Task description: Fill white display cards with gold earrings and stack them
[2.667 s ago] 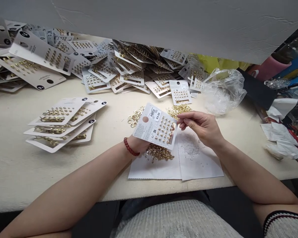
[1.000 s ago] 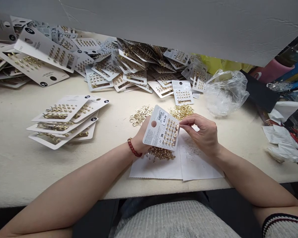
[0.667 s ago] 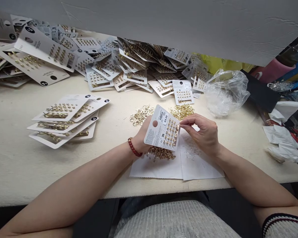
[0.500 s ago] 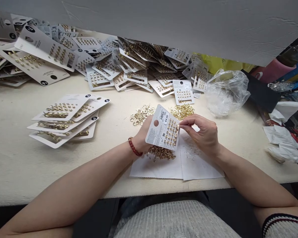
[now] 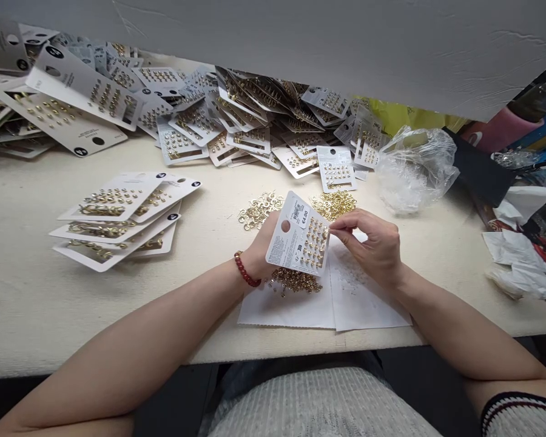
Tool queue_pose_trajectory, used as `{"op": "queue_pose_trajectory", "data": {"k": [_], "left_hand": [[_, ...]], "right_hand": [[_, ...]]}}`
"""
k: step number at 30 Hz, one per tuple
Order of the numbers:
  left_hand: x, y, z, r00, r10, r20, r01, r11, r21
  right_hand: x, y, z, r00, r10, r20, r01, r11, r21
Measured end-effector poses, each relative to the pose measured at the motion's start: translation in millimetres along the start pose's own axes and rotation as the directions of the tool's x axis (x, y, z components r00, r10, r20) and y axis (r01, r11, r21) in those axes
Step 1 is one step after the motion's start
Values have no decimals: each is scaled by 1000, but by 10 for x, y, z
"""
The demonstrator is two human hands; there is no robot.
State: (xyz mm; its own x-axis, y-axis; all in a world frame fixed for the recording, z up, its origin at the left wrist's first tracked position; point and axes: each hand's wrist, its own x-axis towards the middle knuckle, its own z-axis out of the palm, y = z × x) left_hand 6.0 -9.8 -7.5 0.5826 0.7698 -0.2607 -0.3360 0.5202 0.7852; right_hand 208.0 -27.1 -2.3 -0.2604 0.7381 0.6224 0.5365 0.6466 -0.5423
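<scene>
My left hand [image 5: 258, 252], with a red bead bracelet at the wrist, holds a white earring card [image 5: 297, 241] from behind, its back towards me with a price sticker. My right hand [image 5: 372, 246] is pinched at the card's right edge, fingertips against the gold studs; what it pinches is too small to make out. Under the card lies a heap of gold earrings [image 5: 295, 281] on white paper sheets [image 5: 291, 309]. Small clear pieces [image 5: 351, 274] are scattered on the right sheet.
A neat stack of filled cards [image 5: 118, 218] lies to the left. A big pile of earring cards [image 5: 200, 115] runs along the back. Loose gold hoops [image 5: 257, 212] and gold pieces [image 5: 334, 203] lie beyond the hands. A clear plastic bag [image 5: 412, 170] and clutter [image 5: 519, 243] sit at right.
My left hand tilted the card more upright and drew it slightly closer. My right hand moved from beside the card to pinch at its right edge, and has barely moved in the last second.
</scene>
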Motion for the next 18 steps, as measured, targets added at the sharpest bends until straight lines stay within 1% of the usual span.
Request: {"op": "queue_pose_trajectory", "data": {"k": [2,4,8,13,18], "left_hand": [[-2,21,32,998,22,-66,-21,1000,17],[-1,36,58,995,37,-92,-34,999,31],[19,34,72,993,86,-78,-81,994,67],[58,-13,54,986,167,-25,-164,981,100],[74,-58,32,983,180,-30,-172,969,177]], "right_hand": [[-2,1,2,1000,-5,-6,5,1000,-5],[-4,2,4,1000,-8,-9,8,1000,-7],[-4,-1,5,1000,-24,-11,24,1000,-7],[7,-17,13,998,-69,-11,68,997,-47],[11,-16,16,989,-149,16,150,986,-72]]}}
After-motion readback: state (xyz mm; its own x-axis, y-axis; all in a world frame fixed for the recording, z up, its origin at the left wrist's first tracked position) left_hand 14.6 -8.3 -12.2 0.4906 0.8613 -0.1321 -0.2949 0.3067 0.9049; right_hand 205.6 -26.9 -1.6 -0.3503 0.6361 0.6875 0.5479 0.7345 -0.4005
